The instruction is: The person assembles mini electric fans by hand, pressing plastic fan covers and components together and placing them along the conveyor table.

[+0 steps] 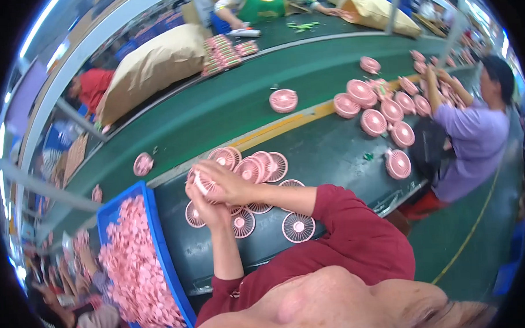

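Observation:
Both my hands meet over the dark work surface [331, 156], closed around one round pink fan part [203, 183]. My left hand [209, 209] cups it from below and my right hand [225, 180] presses on it from above. Around them lie several pink fan grilles [298, 227], some stacked in a leaning row [257, 166]. A blue bin [161, 248] full of small pink parts [136, 267] stands just left of my hands. My sleeves are dark red.
A green conveyor belt [225, 101] runs behind the work surface and carries single pink fans [283, 100]. A person in purple [472, 139] works at a pile of pink fans on the right. Another person in green stands at the top. A big tan sack [152, 66] lies beyond the belt.

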`<state>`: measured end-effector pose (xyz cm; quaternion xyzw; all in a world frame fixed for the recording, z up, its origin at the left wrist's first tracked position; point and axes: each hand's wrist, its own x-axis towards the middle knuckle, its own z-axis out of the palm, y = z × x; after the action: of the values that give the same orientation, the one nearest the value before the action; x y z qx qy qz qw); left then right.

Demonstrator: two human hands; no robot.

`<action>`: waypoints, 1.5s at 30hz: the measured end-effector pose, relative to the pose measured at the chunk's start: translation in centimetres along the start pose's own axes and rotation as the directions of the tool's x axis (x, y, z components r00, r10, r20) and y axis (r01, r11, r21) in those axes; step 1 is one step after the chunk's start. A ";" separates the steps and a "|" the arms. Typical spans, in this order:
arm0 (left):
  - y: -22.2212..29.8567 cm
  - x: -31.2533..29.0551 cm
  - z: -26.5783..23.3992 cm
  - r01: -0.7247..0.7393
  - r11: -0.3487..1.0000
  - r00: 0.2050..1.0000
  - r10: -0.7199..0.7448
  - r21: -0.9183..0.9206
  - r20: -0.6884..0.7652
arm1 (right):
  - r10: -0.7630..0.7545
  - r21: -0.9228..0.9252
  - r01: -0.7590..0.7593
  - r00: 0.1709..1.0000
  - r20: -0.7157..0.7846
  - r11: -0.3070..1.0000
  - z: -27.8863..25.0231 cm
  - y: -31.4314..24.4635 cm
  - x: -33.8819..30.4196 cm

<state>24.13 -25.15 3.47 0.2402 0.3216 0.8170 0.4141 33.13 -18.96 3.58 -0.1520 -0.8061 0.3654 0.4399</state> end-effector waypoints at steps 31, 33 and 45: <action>1.1 18.1 -8.7 -0.395 0.322 0.894 0.349 0.860 0.279 | 0.131 -0.825 -0.362 0.932 -0.339 0.435 -15.4 12.8 2.1; 2.4 22.5 -11.7 -0.392 0.195 0.871 0.392 0.899 0.295 | 0.085 -0.866 -0.223 0.975 -0.207 0.448 -13.6 11.5 2.5; 1.4 30.8 -11.7 -0.155 -0.510 0.985 -0.148 0.846 0.091 | 0.233 -0.539 -0.004 0.904 0.358 0.842 -4.4 6.4 2.5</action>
<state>-0.96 -3.96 0.42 0.5492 0.8296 0.0991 0.0180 34.82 -11.13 2.03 -0.2370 -0.9376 0.1815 0.1782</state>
